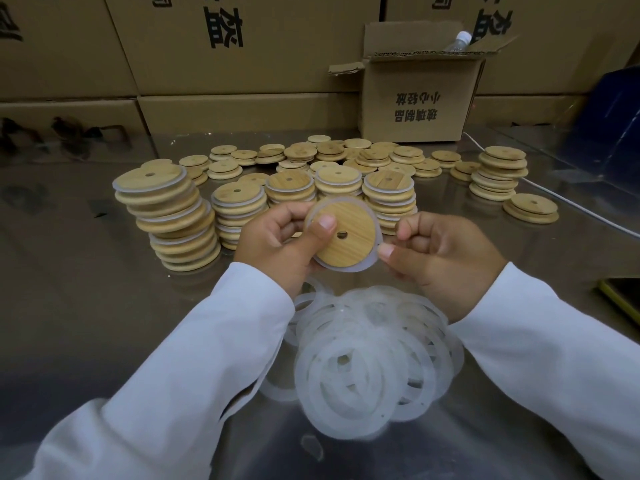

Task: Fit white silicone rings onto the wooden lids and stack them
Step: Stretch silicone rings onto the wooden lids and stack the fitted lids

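Note:
A round wooden lid [349, 237] with a small hole is held up above the table, a white silicone ring [372, 261] stretched around its rim. My left hand [277, 240] grips the lid, thumb pressed on its face. My right hand [440, 254] pinches the ring at the lid's right edge. A heap of loose white rings [370, 358] lies on the table just below my hands. Behind the lid stand several stacks of ringed lids [173, 216], the leftmost leaning. Bare wooden lids [346, 154] lie scattered and piled further back.
The shiny metal table [86, 271] stretches left and front. An open cardboard box [419, 95] with a plastic bottle [459, 41] stands at the back right before a wall of cartons [225, 46]. A white cable [571, 206] and a yellow-edged object [623, 299] lie at right.

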### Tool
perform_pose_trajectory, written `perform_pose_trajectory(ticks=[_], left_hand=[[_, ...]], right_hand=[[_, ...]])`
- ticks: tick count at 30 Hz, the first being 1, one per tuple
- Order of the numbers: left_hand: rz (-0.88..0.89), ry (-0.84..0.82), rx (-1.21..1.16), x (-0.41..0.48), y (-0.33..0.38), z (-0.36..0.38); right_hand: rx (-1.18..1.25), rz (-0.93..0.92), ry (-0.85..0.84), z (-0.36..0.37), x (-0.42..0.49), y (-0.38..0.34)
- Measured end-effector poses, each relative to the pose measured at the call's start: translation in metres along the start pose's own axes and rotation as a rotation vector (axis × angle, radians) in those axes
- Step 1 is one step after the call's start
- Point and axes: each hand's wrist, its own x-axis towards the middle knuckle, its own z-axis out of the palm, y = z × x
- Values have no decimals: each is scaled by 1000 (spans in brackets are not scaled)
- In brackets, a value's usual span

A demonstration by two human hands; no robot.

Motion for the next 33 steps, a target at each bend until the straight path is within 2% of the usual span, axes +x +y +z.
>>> perform_pose_trajectory(ticks=[6, 11, 15, 21, 24, 28, 33], left_hand=[[-16, -44, -5, -1, 0, 2], [-24, -37, 3, -1, 1, 1], [-73, -42, -42, 0, -1, 1], [-178, -162, -83, -4, -3, 6], [-190, -126, -87, 0, -4, 5], [-169, -30, -80, 4, -3, -2], [-177, -43, -73, 3, -2, -1]], right_hand=[[-13, -26, 57, -1, 0, 3], [49, 40, 65, -4, 1, 4], [-8, -16, 131, -3, 2, 4], [-91, -50, 6, -8, 6, 6], [-141, -2, 117, -21, 16, 8], [-314, 187, 347, -54, 34, 16], [-591, 347, 495, -87, 53, 27]])
